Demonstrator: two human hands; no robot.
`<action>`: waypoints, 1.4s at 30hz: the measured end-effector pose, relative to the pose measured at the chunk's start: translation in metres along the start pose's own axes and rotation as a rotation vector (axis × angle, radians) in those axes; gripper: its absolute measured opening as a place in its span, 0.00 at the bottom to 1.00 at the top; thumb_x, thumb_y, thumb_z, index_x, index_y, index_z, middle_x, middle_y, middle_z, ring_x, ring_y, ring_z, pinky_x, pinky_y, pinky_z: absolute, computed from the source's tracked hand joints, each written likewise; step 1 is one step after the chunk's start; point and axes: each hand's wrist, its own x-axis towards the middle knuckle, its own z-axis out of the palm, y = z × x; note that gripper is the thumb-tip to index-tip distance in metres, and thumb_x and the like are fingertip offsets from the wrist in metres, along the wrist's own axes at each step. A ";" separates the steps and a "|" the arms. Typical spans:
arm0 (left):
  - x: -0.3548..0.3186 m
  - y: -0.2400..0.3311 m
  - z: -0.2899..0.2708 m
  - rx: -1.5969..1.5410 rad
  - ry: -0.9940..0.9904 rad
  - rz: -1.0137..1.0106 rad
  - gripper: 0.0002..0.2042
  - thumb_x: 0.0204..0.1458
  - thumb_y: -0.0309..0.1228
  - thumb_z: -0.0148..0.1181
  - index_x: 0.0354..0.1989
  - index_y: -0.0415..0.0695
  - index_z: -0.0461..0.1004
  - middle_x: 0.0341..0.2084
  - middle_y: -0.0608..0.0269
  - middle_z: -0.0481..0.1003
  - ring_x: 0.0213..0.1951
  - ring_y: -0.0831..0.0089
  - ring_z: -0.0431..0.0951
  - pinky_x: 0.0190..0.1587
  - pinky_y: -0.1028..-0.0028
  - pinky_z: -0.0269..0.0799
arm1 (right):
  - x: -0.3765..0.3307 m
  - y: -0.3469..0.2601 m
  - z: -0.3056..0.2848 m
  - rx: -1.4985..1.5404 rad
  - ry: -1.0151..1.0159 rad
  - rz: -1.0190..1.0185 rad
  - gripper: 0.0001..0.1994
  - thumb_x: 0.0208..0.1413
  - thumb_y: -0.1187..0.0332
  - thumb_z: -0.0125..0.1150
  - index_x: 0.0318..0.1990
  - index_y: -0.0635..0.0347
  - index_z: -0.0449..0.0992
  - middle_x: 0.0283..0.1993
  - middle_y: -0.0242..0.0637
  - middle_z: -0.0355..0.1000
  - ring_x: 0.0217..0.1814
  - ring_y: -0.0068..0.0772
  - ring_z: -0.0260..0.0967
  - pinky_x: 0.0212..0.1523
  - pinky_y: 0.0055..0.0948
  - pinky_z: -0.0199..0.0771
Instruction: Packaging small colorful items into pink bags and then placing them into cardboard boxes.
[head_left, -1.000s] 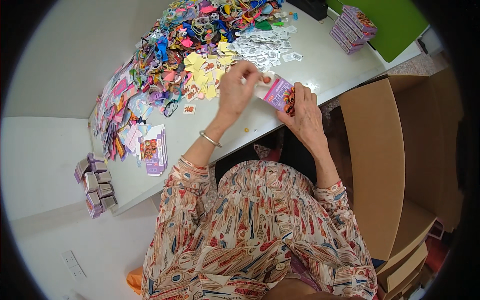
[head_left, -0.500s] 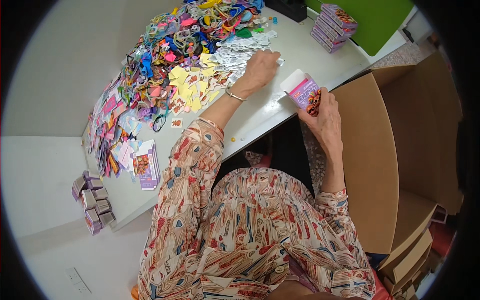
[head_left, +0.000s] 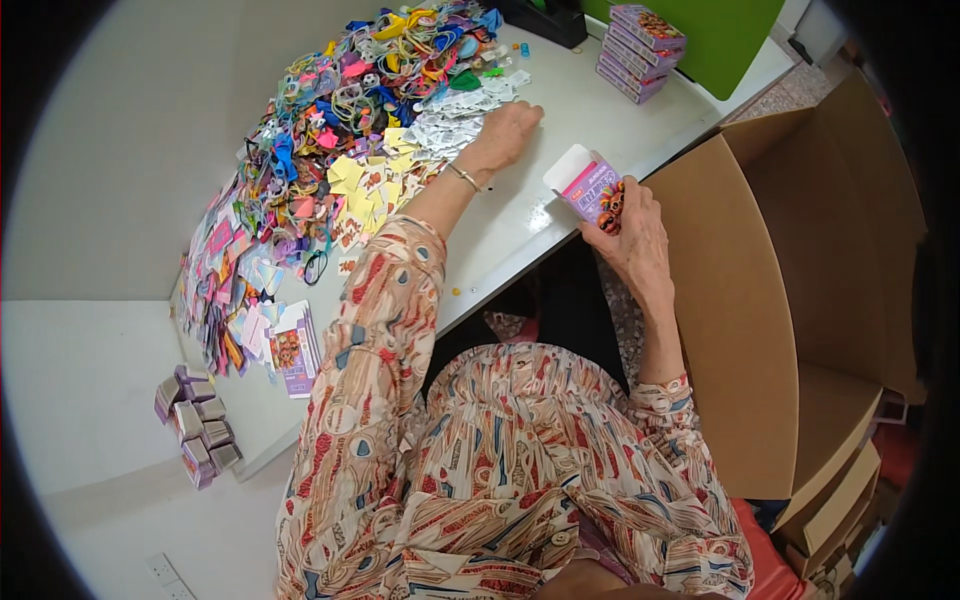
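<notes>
In my right hand [head_left: 640, 240] is a small purple carton [head_left: 597, 193] with cartoon characters on its front. Its white end flap stands up and the carton tilts over the table's front edge. My left hand [head_left: 502, 138], with a bangle at the wrist, is at the right side of a heap of small white paper packets [head_left: 455, 122]. Its fingers are curled together and seen from the back, so what they hold, if anything, is hidden. Yellow cards and small stickers [head_left: 362, 192] lie by my left forearm.
A large pile of colourful bands and trinkets [head_left: 345, 95] covers the table's far left. Flat purple cartons [head_left: 292, 350] lie near the left end, with several boxes [head_left: 200, 425] beyond. Stacked purple cartons [head_left: 640, 52] stand far right. A big open cardboard box [head_left: 735, 310] is at my right.
The whole view has shifted slightly. My left hand's fingers are drawn in more, and the white packet seen by its fingertips no longer shows. My right hand keeps its hold on the carton.
</notes>
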 end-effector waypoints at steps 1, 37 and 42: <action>-0.003 -0.003 -0.001 -0.084 0.066 -0.045 0.07 0.48 0.21 0.52 0.36 0.36 0.72 0.29 0.52 0.75 0.32 0.56 0.78 0.34 0.65 0.75 | 0.000 -0.001 0.002 0.001 0.004 -0.002 0.34 0.43 0.58 0.67 0.55 0.66 0.62 0.45 0.52 0.66 0.48 0.56 0.65 0.48 0.46 0.68; -0.147 0.044 -0.108 -0.483 0.318 -0.633 0.09 0.52 0.33 0.55 0.33 0.42 0.78 0.24 0.52 0.77 0.27 0.54 0.78 0.32 0.61 0.71 | 0.003 -0.098 0.080 0.185 -0.159 -0.392 0.29 0.43 0.63 0.66 0.51 0.67 0.61 0.44 0.52 0.65 0.44 0.57 0.64 0.44 0.48 0.69; -0.171 0.049 -0.115 -0.174 0.249 -0.622 0.10 0.52 0.33 0.56 0.37 0.41 0.78 0.30 0.54 0.78 0.30 0.59 0.78 0.34 0.63 0.72 | 0.000 -0.118 0.085 0.175 -0.269 -0.353 0.35 0.43 0.62 0.68 0.57 0.70 0.60 0.45 0.54 0.66 0.48 0.55 0.65 0.47 0.45 0.67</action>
